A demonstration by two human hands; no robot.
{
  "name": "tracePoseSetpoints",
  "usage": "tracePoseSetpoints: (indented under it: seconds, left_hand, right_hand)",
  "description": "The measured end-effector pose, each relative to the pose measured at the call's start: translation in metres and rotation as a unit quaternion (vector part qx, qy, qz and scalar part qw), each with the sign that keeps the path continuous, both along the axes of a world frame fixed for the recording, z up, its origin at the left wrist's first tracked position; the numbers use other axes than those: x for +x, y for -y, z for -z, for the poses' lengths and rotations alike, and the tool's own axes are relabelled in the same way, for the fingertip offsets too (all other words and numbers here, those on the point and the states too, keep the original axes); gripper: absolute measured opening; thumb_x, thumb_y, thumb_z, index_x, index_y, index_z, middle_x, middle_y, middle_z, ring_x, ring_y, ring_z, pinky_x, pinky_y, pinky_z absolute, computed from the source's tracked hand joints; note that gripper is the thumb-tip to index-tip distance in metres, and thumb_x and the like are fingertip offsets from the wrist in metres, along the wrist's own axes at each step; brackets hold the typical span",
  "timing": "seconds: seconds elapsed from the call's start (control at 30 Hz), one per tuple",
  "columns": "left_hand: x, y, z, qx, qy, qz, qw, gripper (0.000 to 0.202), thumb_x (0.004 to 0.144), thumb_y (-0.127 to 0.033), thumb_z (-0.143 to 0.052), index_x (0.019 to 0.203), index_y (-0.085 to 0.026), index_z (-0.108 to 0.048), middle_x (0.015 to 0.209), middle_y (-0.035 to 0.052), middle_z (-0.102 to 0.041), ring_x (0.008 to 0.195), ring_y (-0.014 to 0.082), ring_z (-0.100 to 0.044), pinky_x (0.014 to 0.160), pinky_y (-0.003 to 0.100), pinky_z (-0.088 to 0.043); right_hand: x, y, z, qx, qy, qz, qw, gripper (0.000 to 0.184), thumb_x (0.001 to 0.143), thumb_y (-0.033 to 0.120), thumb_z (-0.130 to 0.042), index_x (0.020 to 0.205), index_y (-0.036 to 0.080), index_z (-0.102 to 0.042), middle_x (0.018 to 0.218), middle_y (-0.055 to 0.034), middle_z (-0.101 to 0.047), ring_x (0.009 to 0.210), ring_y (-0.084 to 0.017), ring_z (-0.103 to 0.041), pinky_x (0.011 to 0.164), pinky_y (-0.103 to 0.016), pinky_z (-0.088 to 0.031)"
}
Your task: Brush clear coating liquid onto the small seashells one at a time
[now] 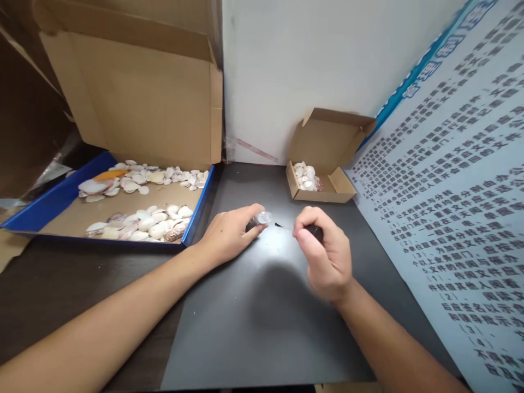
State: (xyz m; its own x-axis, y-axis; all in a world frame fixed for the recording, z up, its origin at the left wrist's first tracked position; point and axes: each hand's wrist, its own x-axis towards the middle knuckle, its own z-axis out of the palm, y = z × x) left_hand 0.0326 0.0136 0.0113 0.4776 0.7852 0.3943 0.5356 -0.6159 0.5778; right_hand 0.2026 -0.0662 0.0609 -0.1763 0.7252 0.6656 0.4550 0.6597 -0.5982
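My left hand (pixel 231 232) rests on the dark mat (pixel 262 322), its fingers pinched round a small pale shell (pixel 263 218) that pokes out past the fingertips. My right hand (pixel 325 254) hovers a little to the right, slightly blurred, fingers curled round a dark thin tool (pixel 279 225) whose tip points left toward the shell. A short gap separates the tool tip from the shell.
A blue tray (pixel 41 210) lined with cardboard holds several white shells at the left. A small open cardboard box (pixel 327 164) with a few shells stands at the back. A large cardboard box (pixel 139 93) rises behind the tray. A printed poster (pixel 450 207) leans on the right.
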Motion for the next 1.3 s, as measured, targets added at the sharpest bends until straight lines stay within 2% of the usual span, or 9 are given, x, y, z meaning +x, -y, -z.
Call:
tracePoseSetpoints:
  seconds: [0.13, 0.33, 0.5, 0.6, 0.83, 1.0, 1.3]
  left_hand:
    - [-0.002, -0.001, 0.000, -0.014, 0.009, 0.021, 1.000, 0.023, 0.093, -0.041, -0.050, 0.109, -0.028, -0.060, 0.101, -0.0018, -0.071, 0.085, 0.0189, -0.064, 0.073, 0.029, -0.042]
    - [-0.007, 0.002, 0.002, 0.000, 0.047, 0.026, 0.999, 0.027, 0.092, -0.038, -0.052, 0.117, -0.031, -0.061, 0.119, -0.0017, -0.070, 0.100, 0.0192, -0.066, 0.084, 0.028, -0.045]
    - [-0.007, 0.004, 0.002, -0.003, 0.057, 0.037, 0.998, 0.029, 0.091, -0.033, -0.052, 0.118, -0.030, -0.062, 0.118, -0.0019, -0.071, 0.101, 0.0190, -0.067, 0.087, 0.028, -0.047]
    - [-0.007, 0.006, 0.000, 0.000, 0.059, 0.042, 0.997, 0.029, 0.091, -0.032, -0.052, 0.118, -0.029, -0.062, 0.117, -0.0019, -0.071, 0.098, 0.0181, -0.067, 0.085, 0.028, -0.047]
    - [-0.008, 0.009, -0.003, 0.065, 0.031, 0.028, 0.997, 0.019, 0.094, -0.033, -0.051, 0.108, -0.026, -0.061, 0.095, -0.0042, -0.073, 0.084, 0.0148, -0.068, 0.070, 0.024, -0.045]
    - [-0.008, 0.010, -0.002, 0.128, -0.021, 0.005, 0.991, 0.017, 0.093, -0.030, -0.052, 0.106, -0.024, -0.061, 0.098, -0.0016, -0.075, 0.084, 0.0175, -0.070, 0.068, 0.026, -0.044]
    - [-0.008, 0.012, -0.002, 0.149, -0.058, -0.011, 0.987, 0.016, 0.093, -0.030, -0.054, 0.106, -0.024, -0.059, 0.097, -0.0021, -0.076, 0.084, 0.0177, -0.072, 0.065, 0.026, -0.041]
  right_hand:
    - [0.002, -0.001, 0.003, 0.019, 0.033, -0.005, 0.999, 0.010, 0.091, 0.019, -0.048, 0.081, 0.022, -0.049, 0.070, 0.0017, -0.046, 0.059, -0.013, -0.041, 0.058, -0.029, -0.035]
    - [0.002, 0.000, 0.002, 0.004, 0.058, -0.012, 0.998, 0.008, 0.090, 0.018, -0.050, 0.083, 0.022, -0.049, 0.070, 0.0020, -0.047, 0.057, -0.013, -0.042, 0.055, -0.029, -0.035]
    - [0.001, 0.002, 0.003, 0.004, 0.062, -0.024, 0.998, 0.009, 0.090, 0.016, -0.050, 0.083, 0.021, -0.050, 0.071, 0.0025, -0.046, 0.058, -0.012, -0.043, 0.055, -0.027, -0.036]
    - [0.000, 0.002, 0.002, 0.006, 0.071, -0.022, 0.997, 0.009, 0.090, 0.016, -0.050, 0.082, 0.021, -0.050, 0.071, 0.0026, -0.046, 0.057, -0.011, -0.042, 0.054, -0.027, -0.035]
    - [-0.001, 0.000, 0.001, 0.033, 0.098, -0.001, 0.995, 0.010, 0.091, 0.015, -0.051, 0.083, 0.020, -0.049, 0.071, 0.0034, -0.045, 0.058, -0.010, -0.041, 0.055, -0.026, -0.033]
    - [0.002, 0.000, 0.004, 0.025, 0.085, -0.026, 0.996, 0.010, 0.093, 0.015, -0.050, 0.084, 0.020, -0.049, 0.071, 0.0035, -0.044, 0.061, -0.010, -0.040, 0.057, -0.026, -0.032]
    - [0.004, -0.003, 0.004, 0.024, 0.107, -0.019, 0.994, 0.010, 0.093, 0.016, -0.050, 0.084, 0.020, -0.049, 0.072, 0.0036, -0.045, 0.061, -0.010, -0.040, 0.059, -0.026, -0.032]
